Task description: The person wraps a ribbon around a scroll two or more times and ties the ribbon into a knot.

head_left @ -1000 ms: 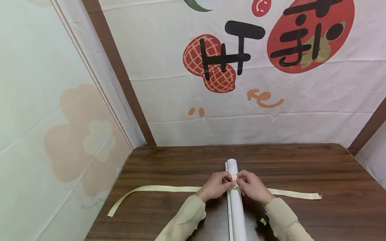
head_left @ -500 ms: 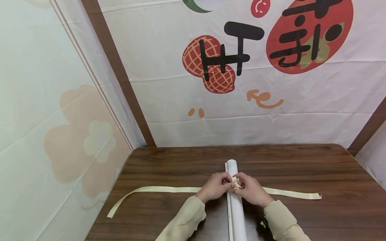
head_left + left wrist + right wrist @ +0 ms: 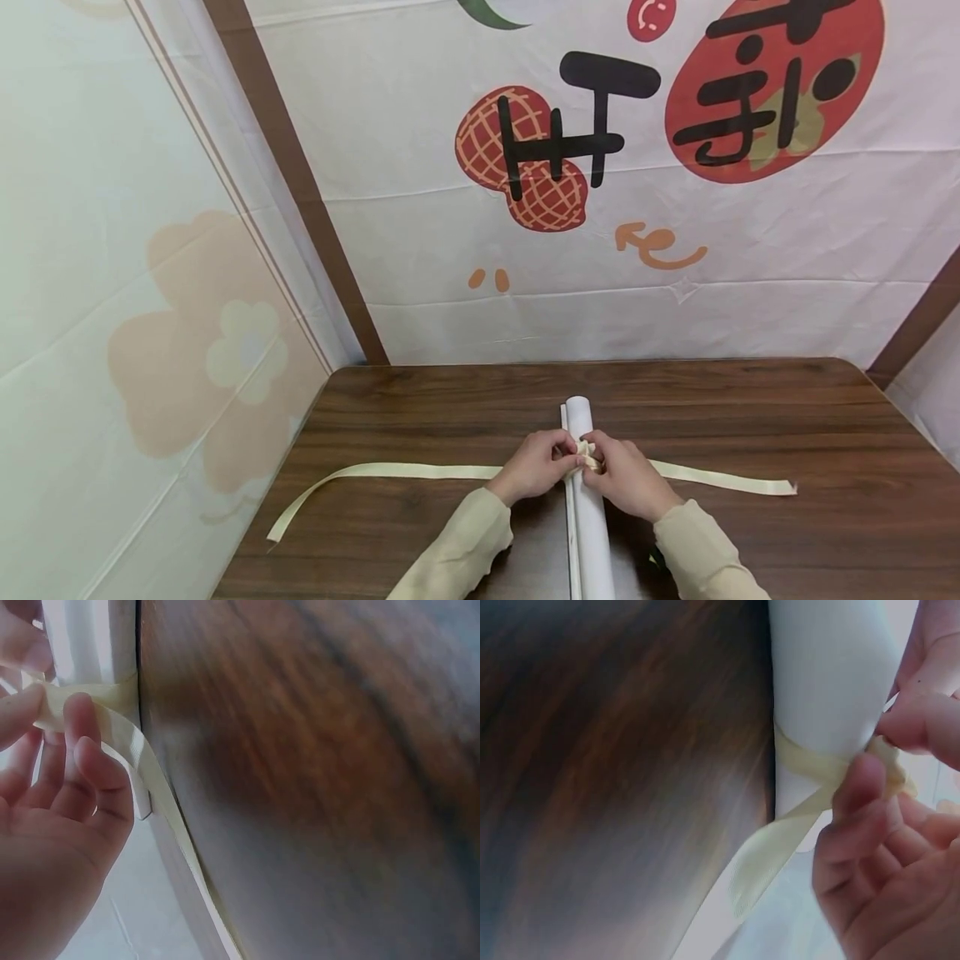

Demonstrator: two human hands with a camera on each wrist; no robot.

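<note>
A white paper roll [image 3: 594, 533] lies lengthwise on the table, pointing away from me. Around its upper part goes a cream ribbon [image 3: 427, 471], whose two tails stretch out left and right over the wood. My left hand [image 3: 531, 465] pinches the ribbon on top of the roll between thumb and fingertips. From the other side my right hand [image 3: 630, 477] pinches the ribbon at the same spot. In the right wrist view the bunched ribbon [image 3: 889, 761] sits between the fingertips of both hands. The knot's exact form is partly hidden by the fingers.
Along the roll's left side runs a thin white strip [image 3: 572, 542]. A small dark object with a green-yellow patch [image 3: 657, 557] lies mostly hidden by the right sleeve. The brown wooden table [image 3: 825, 542] ends at a printed cloth backdrop [image 3: 420, 208].
My right hand has shifted slightly left, over the roll, and the ribbon between the hands is now bunched. The right sleeve covers more of the small dark object. My left hand has barely moved.
</note>
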